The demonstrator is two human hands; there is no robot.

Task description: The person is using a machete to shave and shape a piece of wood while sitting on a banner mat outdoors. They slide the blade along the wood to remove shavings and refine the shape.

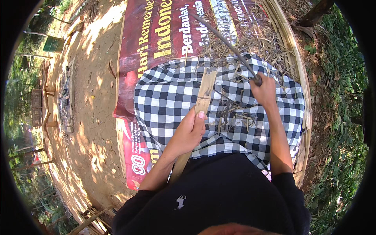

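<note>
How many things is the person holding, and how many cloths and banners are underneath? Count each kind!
Bamboo strip, in the left hand: 1
Long curved blade, in the right hand: 1
Black-and-white checked cloth: 1
Red printed banner: 1
Total: 4

Under both hands lies a cloth (172, 98) in a black-and-white check, strewn with dry straw-coloured shavings (235, 113). The left hand (187, 133) is closed round a pale tan bamboo strip (203, 98) with a lighter cream face at its far end, and the right hand (264, 92) grips a dark grey, dull metal blade (227, 41). Beyond the hands spreads a banner (156, 43) of deep red with yellow and white lettering, left of them the ground (94, 109) is reddish-brown dappled with pale sun patches, and near the person's body the sleeves and shirt (219, 192) are black with a small white emblem.
</note>
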